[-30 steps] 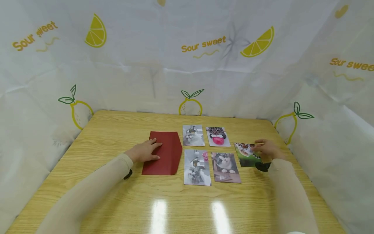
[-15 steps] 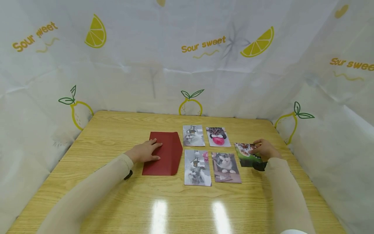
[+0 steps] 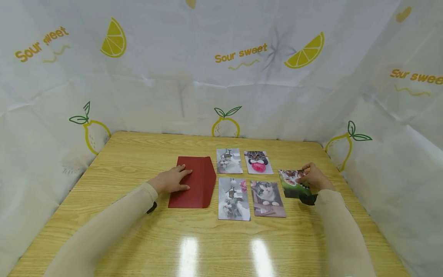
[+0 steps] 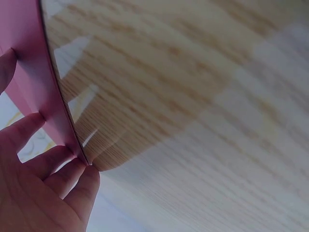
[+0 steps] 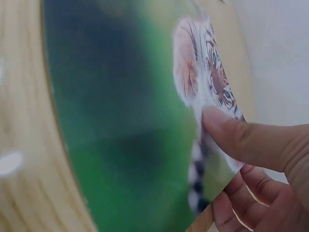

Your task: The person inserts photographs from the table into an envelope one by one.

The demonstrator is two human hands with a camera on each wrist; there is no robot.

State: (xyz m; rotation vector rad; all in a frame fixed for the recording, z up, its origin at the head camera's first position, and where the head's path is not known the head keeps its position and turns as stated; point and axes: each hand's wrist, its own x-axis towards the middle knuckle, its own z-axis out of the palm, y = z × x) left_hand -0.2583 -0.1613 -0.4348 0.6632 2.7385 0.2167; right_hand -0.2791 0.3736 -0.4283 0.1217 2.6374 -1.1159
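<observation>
On the left, a red envelope (image 3: 188,182) lies flat with its flap toward the right. My left hand (image 3: 170,180) rests on its left part, fingers spread; the left wrist view shows fingertips (image 4: 88,175) along the envelope's edge. At the right, my right hand (image 3: 316,177) pinches a tiger picture card (image 5: 120,121), thumb on the printed face and fingers beneath. Between the hands lie a grey cat card (image 3: 229,161), a card of a cat with a pink ball (image 3: 258,162), a cat card with a pink flower (image 3: 233,199) and a cat card with white paws (image 3: 267,198).
The wooden table (image 3: 221,246) has two bright reflections near its front. A white curtain (image 3: 166,84) printed with lemons hangs behind and on both sides of it. Dark camera pieces (image 3: 308,199) show by the wrists.
My right hand has closed its thumb and fingers on the tiger card's right side, and the card has shifted very slightly. The left hand and the other cards stay in place.
</observation>
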